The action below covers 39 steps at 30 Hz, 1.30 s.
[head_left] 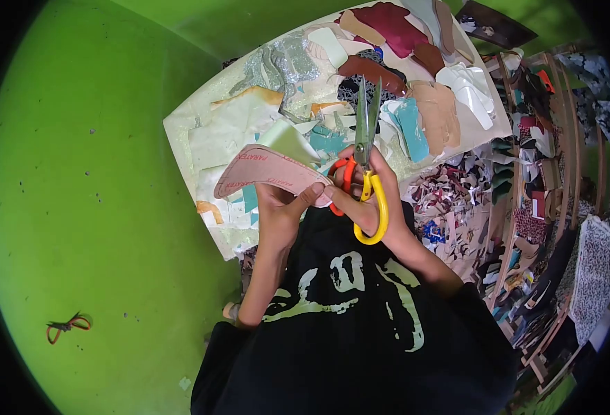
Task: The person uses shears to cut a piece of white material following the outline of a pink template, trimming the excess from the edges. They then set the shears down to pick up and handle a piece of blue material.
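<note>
Fingertips hidden, the left hand (282, 209) pinches a curved, pink, PARATEX-printed piece (267, 168) above a scrap-covered table (181, 126); the partly obscured right hand (368, 211) clasps metal-bladed scissors (362, 151), thumb touching the piece.

Cut piece (263, 169) left of scissors (363, 153), table (181, 129) behind, shelves (576, 138) right

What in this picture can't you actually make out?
All in the head view:
Pink piece: its far side, facing away from the camera.
Left hand: most fingers, hidden behind the piece.
Scissors: part of the orange handle, covered by the right hand.
Wooden rack: right side, lost in darkness.
Scraps: too small to count.
</note>
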{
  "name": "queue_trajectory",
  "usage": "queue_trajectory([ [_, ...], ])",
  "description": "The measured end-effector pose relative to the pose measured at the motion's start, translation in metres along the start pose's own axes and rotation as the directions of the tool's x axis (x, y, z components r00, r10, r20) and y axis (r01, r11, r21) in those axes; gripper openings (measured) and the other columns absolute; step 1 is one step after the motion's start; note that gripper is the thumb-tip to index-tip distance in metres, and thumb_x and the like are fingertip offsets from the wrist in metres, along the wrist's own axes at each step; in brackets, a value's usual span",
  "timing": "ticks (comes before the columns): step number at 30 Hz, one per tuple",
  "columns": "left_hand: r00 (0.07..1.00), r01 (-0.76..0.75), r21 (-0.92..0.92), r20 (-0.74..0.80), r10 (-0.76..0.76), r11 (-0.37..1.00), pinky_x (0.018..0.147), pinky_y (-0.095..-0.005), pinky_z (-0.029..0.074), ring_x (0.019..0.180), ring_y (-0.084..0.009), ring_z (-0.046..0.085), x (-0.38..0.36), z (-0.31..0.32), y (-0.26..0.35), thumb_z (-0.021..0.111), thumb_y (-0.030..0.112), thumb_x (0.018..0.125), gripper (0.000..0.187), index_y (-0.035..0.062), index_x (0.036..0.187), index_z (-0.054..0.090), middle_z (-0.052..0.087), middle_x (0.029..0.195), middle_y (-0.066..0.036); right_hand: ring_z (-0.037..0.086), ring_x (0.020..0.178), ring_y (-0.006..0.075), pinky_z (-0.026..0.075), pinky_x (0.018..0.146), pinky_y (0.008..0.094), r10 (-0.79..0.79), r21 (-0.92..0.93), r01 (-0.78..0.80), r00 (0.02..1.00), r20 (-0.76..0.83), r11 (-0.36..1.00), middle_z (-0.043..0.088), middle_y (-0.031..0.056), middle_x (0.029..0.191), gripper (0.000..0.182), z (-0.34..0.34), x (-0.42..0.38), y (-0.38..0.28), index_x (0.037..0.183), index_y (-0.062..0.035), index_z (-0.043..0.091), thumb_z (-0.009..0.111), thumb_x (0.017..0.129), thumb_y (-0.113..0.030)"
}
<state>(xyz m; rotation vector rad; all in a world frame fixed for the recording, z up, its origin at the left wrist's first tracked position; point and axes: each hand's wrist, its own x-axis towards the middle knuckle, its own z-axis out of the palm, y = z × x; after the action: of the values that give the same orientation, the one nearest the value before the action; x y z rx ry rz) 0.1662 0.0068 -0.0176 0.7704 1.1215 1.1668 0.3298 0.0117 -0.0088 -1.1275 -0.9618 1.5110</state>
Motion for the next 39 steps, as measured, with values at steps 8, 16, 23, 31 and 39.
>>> queue_trajectory([
  [8,0.990,-0.052,-0.248,-0.142,0.017,0.967,0.084,-0.0369,0.055,0.095,-0.0219,0.067,0.008,0.014,0.003,0.059,0.005,0.097,0.033,0.0037,0.127,0.046,0.063,0.113,-0.012,0.054,0.067,0.0047,0.044,0.062,0.0208,0.015,-0.042,-0.013,0.999,0.033,0.999,0.056,0.0010,0.075,0.038,-0.008,-0.002,0.005,0.111,0.0000,0.051,0.070,0.079,0.007],
  [16,0.953,-0.173,0.168,-0.220,0.208,0.971,0.080,-0.0308,0.052,0.093,-0.0150,0.063,0.022,-0.003,-0.008,0.058,0.008,0.100,0.033,0.0012,0.130,0.047,0.063,0.112,-0.010,0.053,0.070,0.0040,0.044,0.064,0.0205,0.038,-0.041,-0.035,0.996,0.081,0.999,0.057,0.0012,0.078,0.040,-0.012,-0.005,0.001,0.112,0.0008,0.051,0.074,0.079,0.002],
  [23,0.832,-0.474,0.245,-0.188,0.521,0.846,0.089,-0.0243,0.043,0.104,-0.0116,0.055,0.043,-0.002,0.004,0.052,0.003,0.101,0.037,0.0022,0.136,0.040,0.058,0.119,-0.011,0.055,0.058,0.0224,0.047,0.058,0.0328,-0.006,-0.430,0.160,0.941,0.339,0.889,0.054,0.0102,0.069,0.075,-0.041,-0.013,-0.008,0.105,0.0030,0.047,0.091,0.066,-0.043],
  [31,0.853,-0.475,0.346,-0.044,0.520,0.809,0.069,-0.0193,0.042,0.083,-0.0063,0.053,0.050,0.000,0.015,0.047,0.002,0.103,0.043,0.0065,0.143,0.031,0.060,0.108,-0.008,0.058,0.059,0.0174,0.048,0.055,0.0291,-0.038,-0.492,0.295,0.884,0.466,0.819,0.053,0.0061,0.070,0.087,-0.041,-0.023,-0.005,0.096,-0.0013,0.042,0.088,0.056,-0.063],
  [39,0.867,-0.427,0.295,-0.134,0.479,0.855,0.061,-0.0181,0.038,0.075,-0.0036,0.049,0.041,0.022,0.007,0.047,0.004,0.104,0.039,0.0067,0.140,0.034,0.061,0.100,-0.006,0.059,0.060,0.0266,0.050,0.060,0.0362,-0.039,-0.455,0.263,0.895,0.444,0.850,0.051,0.0111,0.064,0.084,-0.021,-0.017,-0.005,0.103,0.0083,0.040,0.072,0.076,-0.065],
])
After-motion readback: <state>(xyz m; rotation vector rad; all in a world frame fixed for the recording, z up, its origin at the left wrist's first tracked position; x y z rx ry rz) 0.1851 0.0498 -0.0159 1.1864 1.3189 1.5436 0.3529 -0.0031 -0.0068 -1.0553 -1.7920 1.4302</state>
